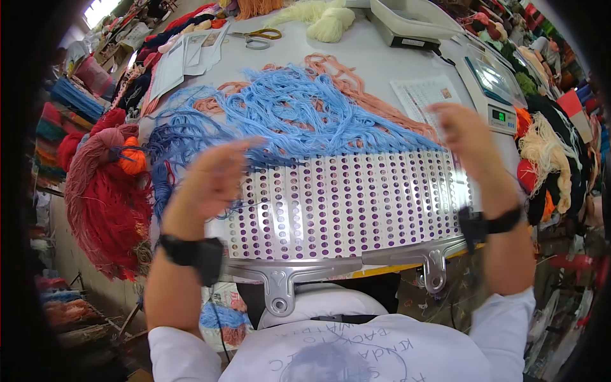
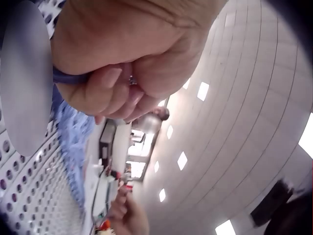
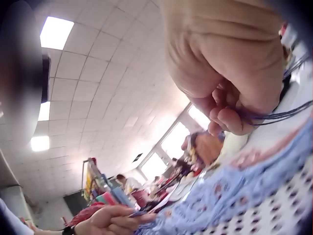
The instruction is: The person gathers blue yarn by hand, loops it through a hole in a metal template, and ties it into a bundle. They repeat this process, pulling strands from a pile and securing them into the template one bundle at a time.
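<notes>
My left hand (image 1: 209, 181) is raised over the left end of a white perforated board (image 1: 340, 249), its fingers curled round dark blue yarn (image 2: 68, 77). Over the board's right end, my right hand (image 1: 470, 141) pinches a few thin dark blue yarn strands (image 3: 279, 116) that trail off to the side in the right wrist view. Light blue yarn (image 1: 280, 105) lies in a wide tangled heap along the board's far edge, its strands coming from the top row of holes. Darker blue yarn (image 1: 181, 134) lies bunched beside my left hand.
Salmon yarn (image 1: 337, 73) lies behind the blue heap. Scissors (image 1: 258, 35), paper sheets (image 1: 184, 60) and pale yellow yarn (image 1: 331, 24) lie farther back. A digital scale (image 1: 503, 118) stands at right. Red yarn (image 1: 105, 197) hangs at left. A metal bracket (image 1: 280, 280) edges the board's near side.
</notes>
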Tool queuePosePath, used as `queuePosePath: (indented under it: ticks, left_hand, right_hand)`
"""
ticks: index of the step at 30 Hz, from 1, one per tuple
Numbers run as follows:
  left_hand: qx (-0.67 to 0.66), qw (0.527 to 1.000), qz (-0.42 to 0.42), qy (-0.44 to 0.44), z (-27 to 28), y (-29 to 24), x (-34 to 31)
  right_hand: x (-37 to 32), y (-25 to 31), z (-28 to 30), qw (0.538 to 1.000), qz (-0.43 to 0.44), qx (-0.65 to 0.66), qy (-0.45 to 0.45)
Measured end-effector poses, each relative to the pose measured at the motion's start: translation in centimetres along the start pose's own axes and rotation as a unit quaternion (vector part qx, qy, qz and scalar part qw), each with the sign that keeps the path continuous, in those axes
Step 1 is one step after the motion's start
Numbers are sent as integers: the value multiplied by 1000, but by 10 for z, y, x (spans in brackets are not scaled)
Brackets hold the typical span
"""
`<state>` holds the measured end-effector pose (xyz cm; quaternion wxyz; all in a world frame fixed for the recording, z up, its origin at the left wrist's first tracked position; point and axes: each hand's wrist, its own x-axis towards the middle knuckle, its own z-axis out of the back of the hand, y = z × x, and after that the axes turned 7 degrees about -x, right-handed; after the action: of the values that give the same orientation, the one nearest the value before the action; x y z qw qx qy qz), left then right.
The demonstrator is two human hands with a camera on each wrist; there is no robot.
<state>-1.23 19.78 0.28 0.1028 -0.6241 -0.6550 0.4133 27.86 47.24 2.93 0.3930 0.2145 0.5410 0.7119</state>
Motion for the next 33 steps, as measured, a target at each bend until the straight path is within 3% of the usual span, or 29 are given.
queuePosePath:
  ticks: [1, 3, 7, 9, 11, 13, 15, 21, 24, 25, 27, 28, 30, 32, 33]
  left_hand:
    - [23, 997, 65, -21, -13, 20, 15]
    - [120, 988, 77, -60, -31, 52, 33]
    - [168, 978, 78, -93, -38, 71, 52]
    - [210, 969, 63, -111, -42, 71, 58]
    - [257, 959, 40, -116, -37, 74, 74]
    - [405, 906, 1, -122, -33, 74, 89]
    - [416, 900, -4, -127, -31, 72, 93]
    - [339, 931, 63, -121, -34, 64, 88]
    - [340, 929, 74, -127, -37, 65, 89]
    - [340, 930, 50, -129, -38, 68, 89]
    - [341, 931, 24, -132, -33, 71, 90]
    - [381, 913, -17, -144, -26, 75, 92]
    - [424, 891, -59, -154, -19, 71, 88]
    - [258, 930, -162, -207, -12, 54, 73]
    - [182, 933, -194, -244, -7, 45, 68]
  right_hand:
    - [3, -5, -40, 998, -23, 33, 49]
    - [6, -14, -98, 988, 3, -43, 146]
    - [5, -48, -157, 981, 42, -142, 125]
    - [4, -54, -162, 978, 61, -170, 105]
    - [2, -54, -162, 989, 14, -112, 94]
    - [2, -58, -164, 994, 12, -81, 75]
    - [2, -61, -167, 997, 9, -46, 55]
    - [-8, -61, -169, 983, 108, -151, 13]
    - [-17, -69, -165, 955, 236, -177, 12]
    - [-16, -70, -162, 956, 235, -176, 14]
    - [-9, -68, -156, 985, 120, -90, 84]
    - [-7, -64, -153, 992, 21, -34, 122]
    - [-7, -54, -146, 987, 41, -102, 119]
    - [-7, -50, -142, 978, 58, -168, 111]
    - [-9, -50, -140, 956, 119, -250, 94]
